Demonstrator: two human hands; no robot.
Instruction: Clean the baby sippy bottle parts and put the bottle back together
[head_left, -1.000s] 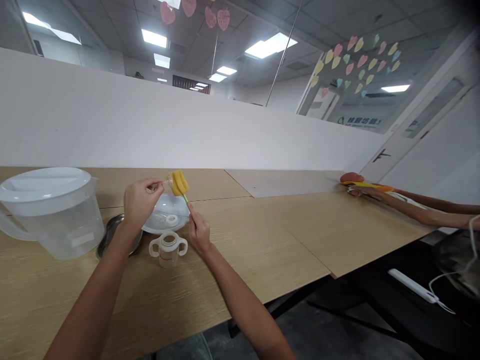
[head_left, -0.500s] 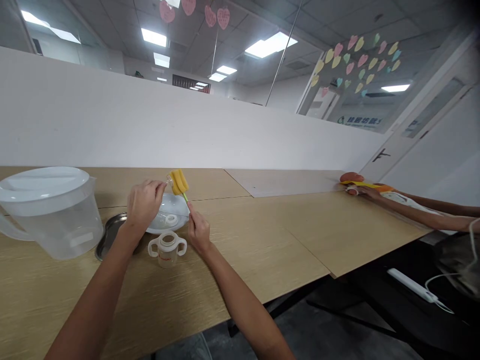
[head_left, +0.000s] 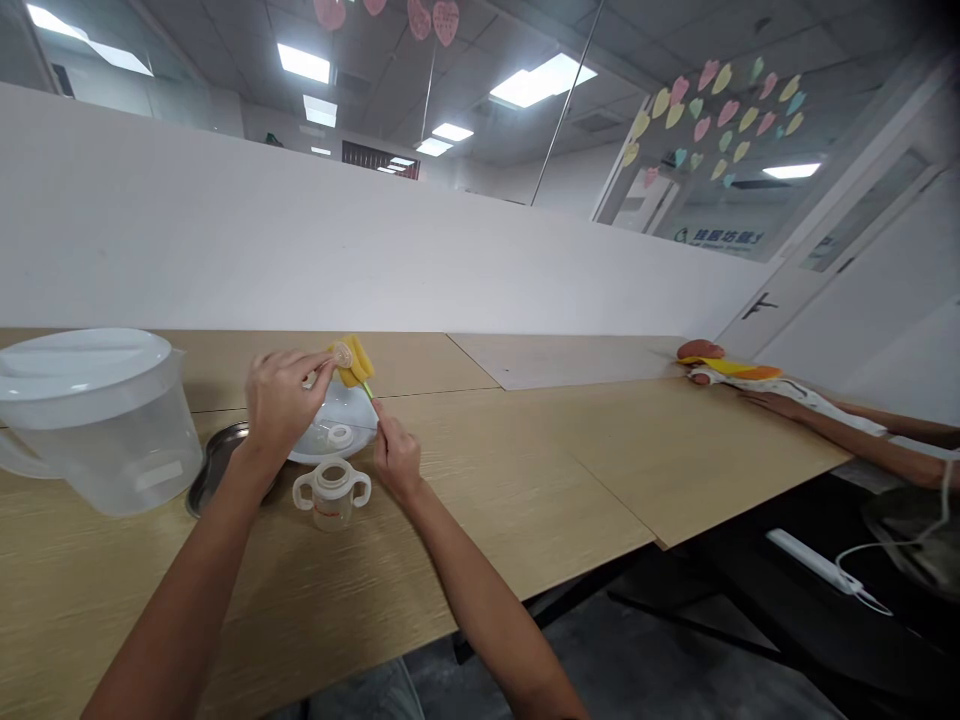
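Pinched in the fingertips of my left hand is a small clear piece that looks like a baby bottle nipple. My right hand is closed round the thin green handle of a yellow sponge bottle brush. The sponge head is up against the nipple, above a white bowl. Inside the bowl lies a white bottle ring. A clear baby bottle with two side handles stands upright and uncapped on the table in front of the bowl.
At the left stands a large lidded plastic pitcher. A metal kidney tray sits between it and the bowl, partly hidden by my left forearm. Far right, another person's arms reach over a doll and cloth. A white wall backs the table.
My left hand has turned the nipple so that its round face shows against the sponge. The brush stays almost in place. The other person's hand has drawn back from the doll's head.
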